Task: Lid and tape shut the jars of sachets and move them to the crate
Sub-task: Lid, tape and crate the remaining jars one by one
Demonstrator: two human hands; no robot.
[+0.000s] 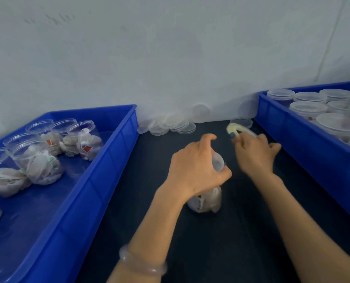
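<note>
The jar (207,202) is stood upright on the dark table (231,252), near its middle, between two blue crates. Its top is gripped from above by the left hand (194,170), whose fingers are curled round the lid (218,163) and the rim beneath. A pale yellowish tape roll (238,128) is held in the curled fingers of the right hand (256,156), just beyond the jar, though its exact shape is lost to blur. The jar is judged to be light: it is thin clear plastic, filled only with soft white sachets (215,198). Its wall is likely to flex if squeezed hard and to be smooth and somewhat slippery. It is therefore best taken by the stiffer lidded top or clasped round the upper wall, and steadied while tape is laid over the seam. The crate on the right (292,137), where lidded jars (309,108) are packed, is taken to be the destination. Open jars (37,160) are kept in the crate on the left (108,154), and spare lids (176,124) are heaped by the wall.
</note>
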